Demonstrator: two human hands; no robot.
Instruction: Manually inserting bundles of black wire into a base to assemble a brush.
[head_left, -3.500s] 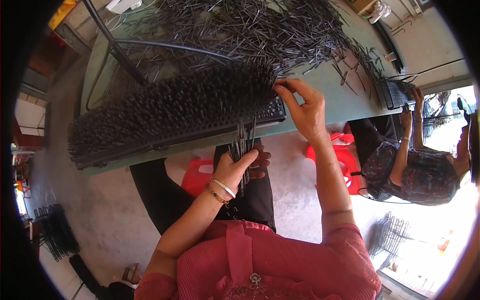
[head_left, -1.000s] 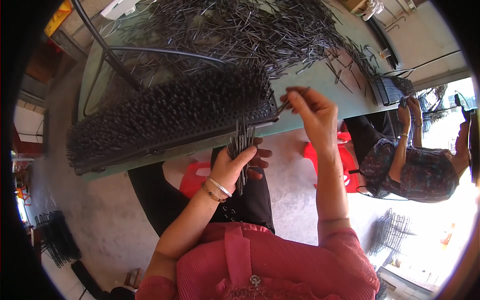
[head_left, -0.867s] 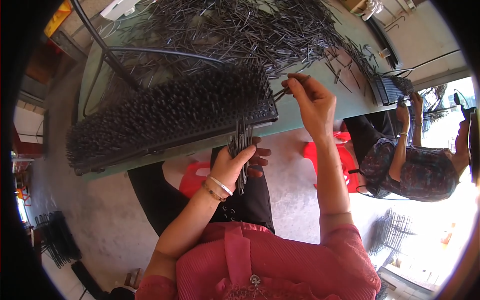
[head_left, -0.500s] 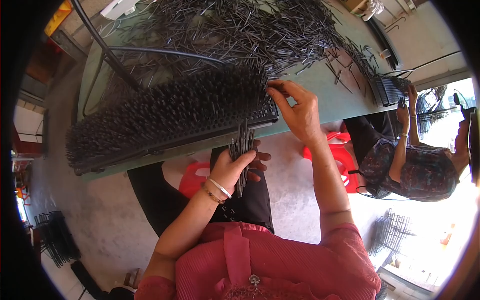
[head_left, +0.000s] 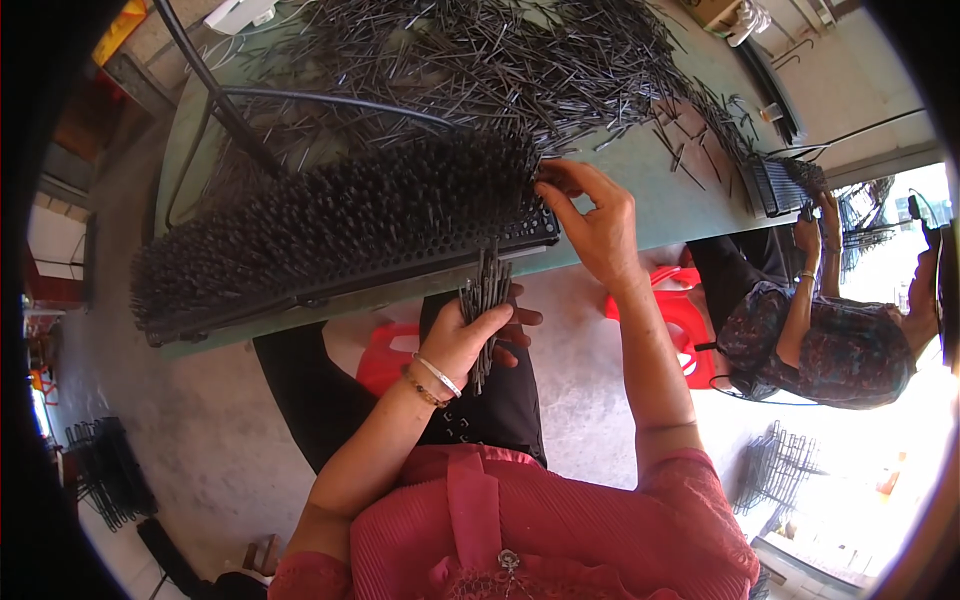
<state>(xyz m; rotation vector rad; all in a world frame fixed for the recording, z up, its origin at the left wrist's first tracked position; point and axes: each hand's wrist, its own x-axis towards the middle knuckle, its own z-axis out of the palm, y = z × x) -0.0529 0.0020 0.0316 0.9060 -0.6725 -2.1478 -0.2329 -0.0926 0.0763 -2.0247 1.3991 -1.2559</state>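
My left hand [head_left: 462, 340] is wrapped round an upright bundle of thin dark rods [head_left: 488, 280], its thumb across the front and its other fingers partly spread behind. The bundle's upper end reaches the near edge of a long black perforated rack [head_left: 515, 233]. Dark rods [head_left: 330, 215] stand densely across the rack; a strip of bare holes shows along its near side and right end. My right hand [head_left: 603, 228] is at the rack's right end, thumb and forefinger pinched against the outermost standing rods. Whatever lies between those fingertips is hidden.
A heap of loose dark rods [head_left: 500, 75] covers the far part of the green table [head_left: 640, 205]. A black bent tube [head_left: 225, 115] rises behind the rack. At the right, another person [head_left: 830, 320] works at a similar rack [head_left: 775, 185]. Red stools [head_left: 685, 320] stand below.
Both my hands keep almost the same places, the left still round the bundle, the right still pinching at the rack's end. The other person's hands at the right have shifted slightly.
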